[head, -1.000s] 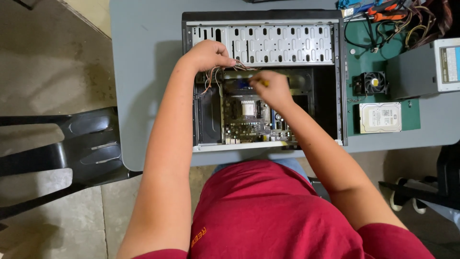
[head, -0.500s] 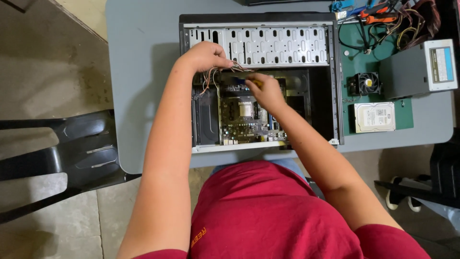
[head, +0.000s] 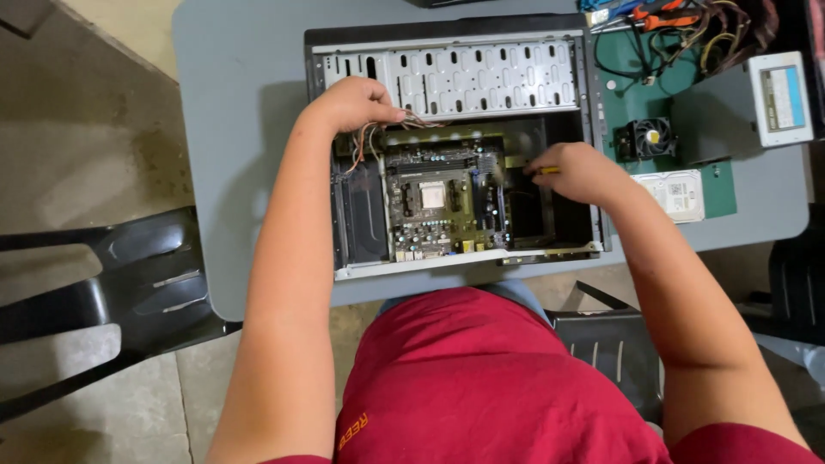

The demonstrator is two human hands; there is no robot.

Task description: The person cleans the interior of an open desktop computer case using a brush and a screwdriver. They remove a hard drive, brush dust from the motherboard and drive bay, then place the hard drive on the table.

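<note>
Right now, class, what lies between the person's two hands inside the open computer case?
In the head view, the motherboard lies between the left hand and right hand.

An open computer case [head: 455, 142] lies flat on the grey tabletop [head: 241, 129]. Inside it, the left hand [head: 352, 103] pinches a bundle of thin wires [head: 365, 142] above the motherboard [head: 438, 202]. The right hand [head: 580, 172], right of the motherboard, closes its grip on a yellow-handled tool [head: 547, 170].
</note>
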